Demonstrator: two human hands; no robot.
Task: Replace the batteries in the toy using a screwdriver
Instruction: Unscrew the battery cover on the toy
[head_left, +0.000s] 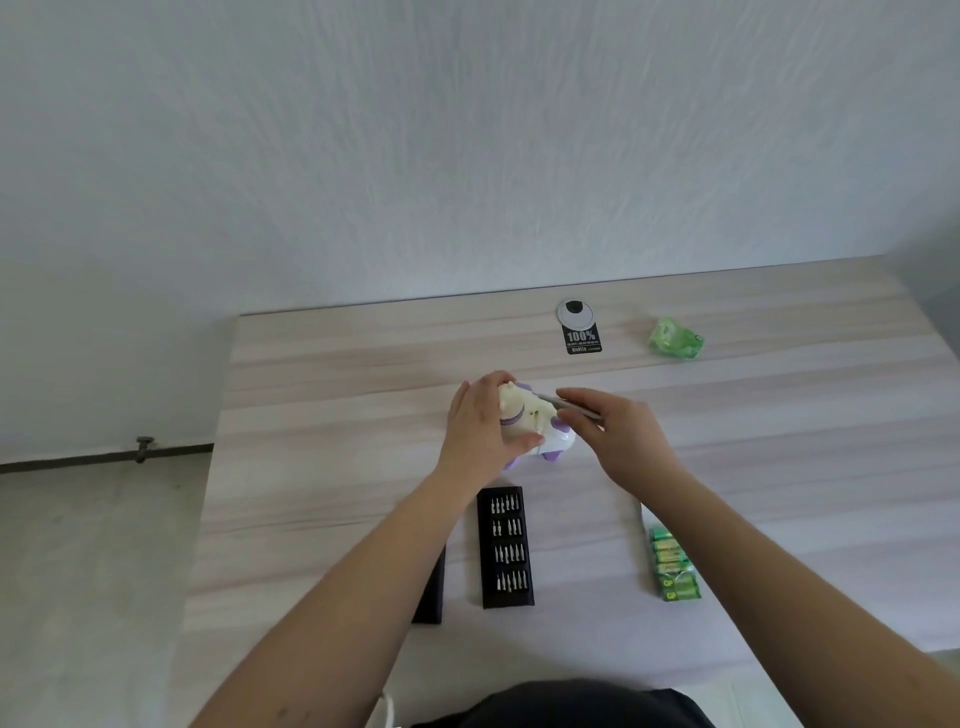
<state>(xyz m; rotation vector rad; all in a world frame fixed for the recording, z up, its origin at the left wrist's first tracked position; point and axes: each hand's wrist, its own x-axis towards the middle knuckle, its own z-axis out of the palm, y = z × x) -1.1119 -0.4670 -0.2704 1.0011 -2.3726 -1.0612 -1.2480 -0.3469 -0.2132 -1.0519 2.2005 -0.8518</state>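
A small white and purple toy animal (535, 423) lies tipped on its side in the middle of the wooden table (322, 395). My left hand (480, 431) grips it from the left, thumb across its belly. My right hand (610, 431) holds a thin silver screwdriver (563, 404), its tip pointing left onto the toy's underside. A row of green batteries (674, 566) lies on the table at the right, near my right forearm.
A black tray of screwdriver bits (505, 548) lies near the front, with its black lid (434, 592) partly under my left forearm. A crumpled green wrapper (675, 339) and a round cable grommet with a black tag (577, 325) sit at the back.
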